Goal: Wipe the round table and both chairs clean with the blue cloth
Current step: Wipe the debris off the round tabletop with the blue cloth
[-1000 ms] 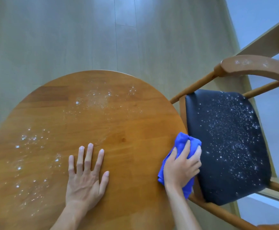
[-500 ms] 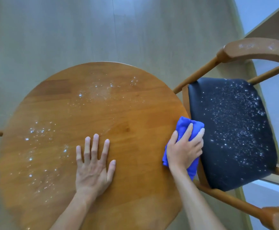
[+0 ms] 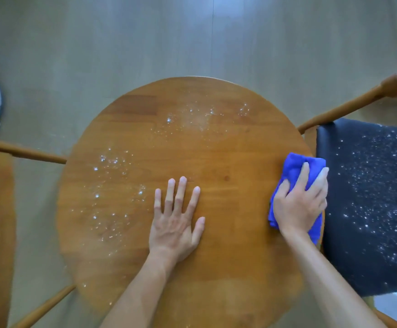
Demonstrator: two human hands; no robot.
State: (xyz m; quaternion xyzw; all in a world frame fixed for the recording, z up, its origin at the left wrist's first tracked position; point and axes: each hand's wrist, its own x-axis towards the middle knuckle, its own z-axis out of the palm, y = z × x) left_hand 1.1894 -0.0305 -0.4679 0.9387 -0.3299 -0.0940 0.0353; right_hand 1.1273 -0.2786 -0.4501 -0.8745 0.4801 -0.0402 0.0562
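The right hand point(image 3: 298, 204) lies on top of the blue cloth point(image 3: 294, 166), fingers curled over the bunched fabric and gripping it against the right edge of the round table point(image 3: 216, 143). The cloth is folded into a thick wad; part of it sticks out beyond the fingertips toward the far side, and another part shows below the wrist, hanging at the table's rim. The forearm runs back toward the near right corner of the view.

The left hand point(image 3: 175, 216) rests flat on the tabletop near its middle, palm down, fingers straight and slightly spread, holding nothing. Its forearm crosses the near edge of the table.

To the left of that hand, scattered water droplets point(image 3: 108, 162) glisten across the left half of the wood, and a second patch of drops point(image 3: 202, 117) sits toward the far edge. The wood around and between the two hands looks dry.

Just beyond the table's right edge stands the right chair point(image 3: 370, 197), its dark seat speckled all over with droplets and its wooden armrest angling off to the far right. At the table's left edge is the left chair point(image 3: 1, 197), only a strip of its dark seat and wooden frame in view. Pale wood-look flooring point(image 3: 192, 39) surrounds the furniture.
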